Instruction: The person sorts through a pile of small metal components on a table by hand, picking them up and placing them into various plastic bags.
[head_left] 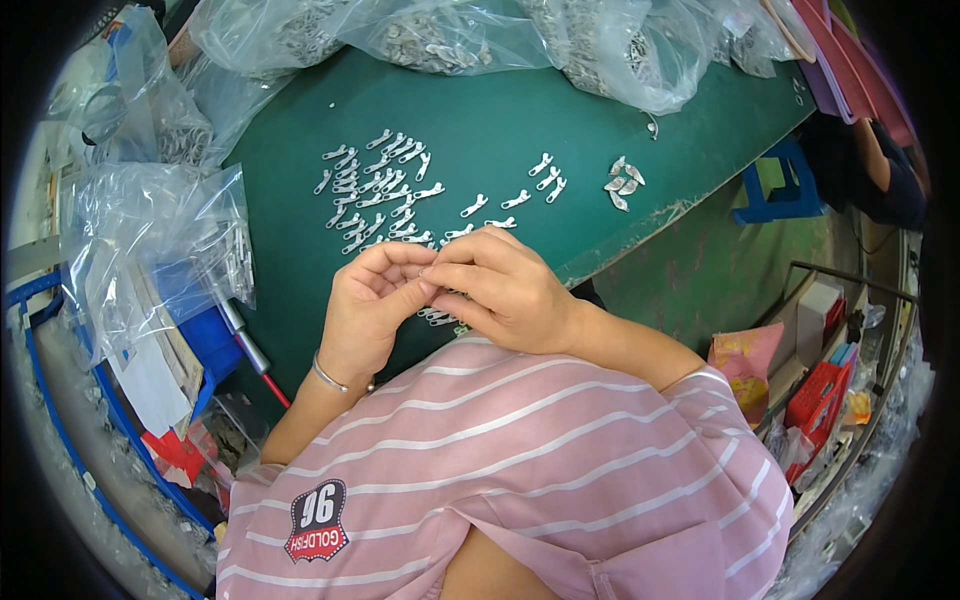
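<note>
Close to the table's near edge, my left hand and my right hand meet at the fingertips. Both are closed in a pinch around something tiny, mostly hidden by the fingers. Just beyond them, many small silvery-white elongated pieces, each with a rounded end, lie in a loose cluster on the green table. A few similar pieces are spread further right. Several grey leaf-shaped pieces form a small group near the table's right side. More small pieces show under my hands.
Clear plastic bags of small parts line the far edge. At the left are a crumpled clear bag, a blue bin and a red-and-silver rod. A blue stool and another person's arm appear at right.
</note>
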